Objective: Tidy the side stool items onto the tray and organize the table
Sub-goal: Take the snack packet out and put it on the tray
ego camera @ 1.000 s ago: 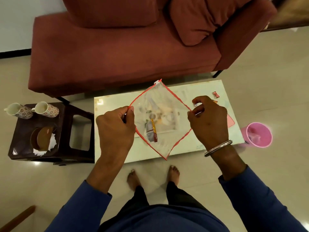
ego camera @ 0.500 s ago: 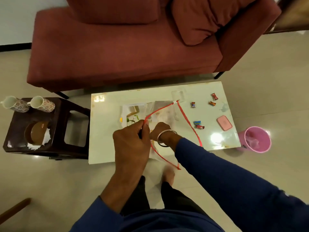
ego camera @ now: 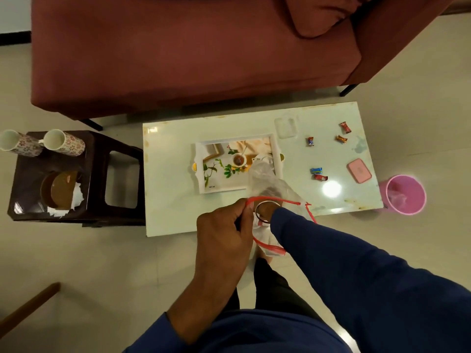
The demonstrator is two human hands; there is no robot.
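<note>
No writing is showing legibly. The left hand [ego camera: 221,233] is pinching the red rim of a clear zip bag [ego camera: 267,192], whose mouth is facing the person; the right hand is reaching inside, its grip hidden. The picture tray [ego camera: 201,184] is lying lengthwise on the table [ego camera: 173,200]. Two mugs [ego camera: 63,142] are sitting on the stool [ego camera: 99,210].

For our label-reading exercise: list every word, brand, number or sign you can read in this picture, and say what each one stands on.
No text can be read.
Candy wrappers on the table: print too small.
Tray: a dark mark at its lower left, blurred.
Pink case: faint marking, illegible.
Floral mugs: pattern only.
</note>
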